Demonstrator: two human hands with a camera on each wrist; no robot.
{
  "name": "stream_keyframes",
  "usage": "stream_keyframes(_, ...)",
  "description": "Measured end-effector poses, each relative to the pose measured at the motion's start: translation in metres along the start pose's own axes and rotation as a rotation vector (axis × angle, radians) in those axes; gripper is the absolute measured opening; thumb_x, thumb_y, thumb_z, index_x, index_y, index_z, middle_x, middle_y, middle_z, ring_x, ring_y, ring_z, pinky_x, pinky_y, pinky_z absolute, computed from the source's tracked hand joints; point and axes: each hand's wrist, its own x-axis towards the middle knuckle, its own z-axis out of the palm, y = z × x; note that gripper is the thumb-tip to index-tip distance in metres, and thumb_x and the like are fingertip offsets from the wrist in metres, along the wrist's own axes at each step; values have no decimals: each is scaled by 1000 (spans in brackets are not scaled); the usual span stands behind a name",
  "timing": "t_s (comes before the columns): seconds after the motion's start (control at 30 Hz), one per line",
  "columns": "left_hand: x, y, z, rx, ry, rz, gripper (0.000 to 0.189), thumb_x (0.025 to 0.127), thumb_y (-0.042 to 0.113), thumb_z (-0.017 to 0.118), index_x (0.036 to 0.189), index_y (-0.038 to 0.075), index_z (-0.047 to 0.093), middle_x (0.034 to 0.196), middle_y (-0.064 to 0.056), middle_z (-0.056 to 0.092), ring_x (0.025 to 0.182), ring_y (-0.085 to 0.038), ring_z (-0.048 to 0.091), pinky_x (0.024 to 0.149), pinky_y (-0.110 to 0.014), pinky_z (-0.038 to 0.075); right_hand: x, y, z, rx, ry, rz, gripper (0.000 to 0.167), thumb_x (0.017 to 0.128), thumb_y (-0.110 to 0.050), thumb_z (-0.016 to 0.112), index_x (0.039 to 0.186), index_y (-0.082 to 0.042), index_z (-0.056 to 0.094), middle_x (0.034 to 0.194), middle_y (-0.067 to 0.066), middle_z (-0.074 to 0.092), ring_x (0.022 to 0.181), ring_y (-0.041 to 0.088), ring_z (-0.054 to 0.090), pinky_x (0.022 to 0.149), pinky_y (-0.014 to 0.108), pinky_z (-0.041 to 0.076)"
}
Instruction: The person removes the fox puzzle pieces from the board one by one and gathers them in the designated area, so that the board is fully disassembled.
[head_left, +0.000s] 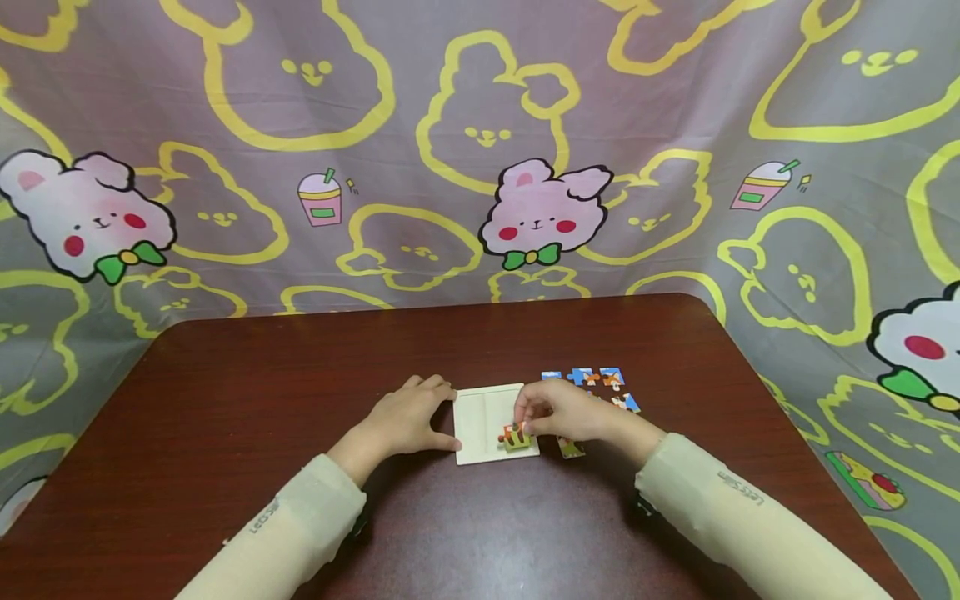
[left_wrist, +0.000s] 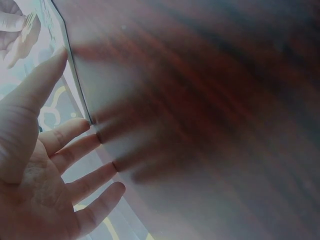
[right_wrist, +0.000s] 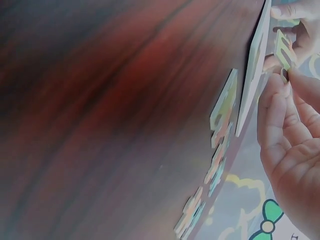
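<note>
A pale square puzzle board (head_left: 474, 429) lies on the brown table. My left hand (head_left: 405, 417) is at its left side, fingers spread and fairly straight; the thumb touches the lower left corner and the forefinger is by the upper left one. In the left wrist view the palm of that hand (left_wrist: 45, 165) shows nothing held. My right hand (head_left: 566, 410) pinches a green and orange jigsaw piece (head_left: 517, 437) between thumb and fingertips, over the board's lower right part. The right wrist view shows this jigsaw piece (right_wrist: 285, 49) tilted, apart from the board (right_wrist: 254, 70).
Several loose jigsaw pieces (head_left: 612, 377) lie to the right of the board, partly hidden by the right hand and forearm. The dark wooden table (head_left: 300, 367) runs back to a cartoon-print curtain (head_left: 420, 183).
</note>
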Motion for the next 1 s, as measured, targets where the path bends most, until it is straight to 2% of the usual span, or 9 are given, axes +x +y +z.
stream_keyframes(0.13, 0, 0, 1, -1, 0, 1, 71, 73, 48, 85, 131, 12, 63, 135, -5, 59, 122, -31, 53, 89, -53, 52, -4, 3, -2, 24, -1, -3, 6, 89, 4, 66, 92, -1, 65, 82, 6, 68, 76, 4, 59, 75, 24, 52)
stream_keyframes(0.4, 0, -1, 1, 0, -6, 1, 72, 74, 48, 85, 131, 12, 63, 136, -5, 58, 123, -31, 53, 88, -54, 52, -13, 8, -8, -11, 15, 6, 5, 90, 2, 66, 92, -3, 65, 82, 5, 69, 77, 6, 59, 71, 25, 52)
stream_keyframes(0.63, 0, -1, 1, 4, -6, 3, 72, 74, 48, 85, 131, 12, 63, 135, -4, 58, 122, -30, 53, 89, -52, 52, -24, 13, -14, -10, 39, 50, 6, 89, 1, 67, 92, -4, 64, 82, 3, 67, 76, 7, 60, 71, 25, 51)
stream_keyframes(1.0, -1, 1, -1, 1, -15, -9, 74, 75, 49, 84, 134, 12, 61, 138, -5, 57, 125, -30, 52, 92, -54, 51, -40, 22, -26, -16, 73, 36, 6, 88, 1, 70, 91, -2, 66, 82, 4, 67, 78, 6, 59, 72, 25, 51)
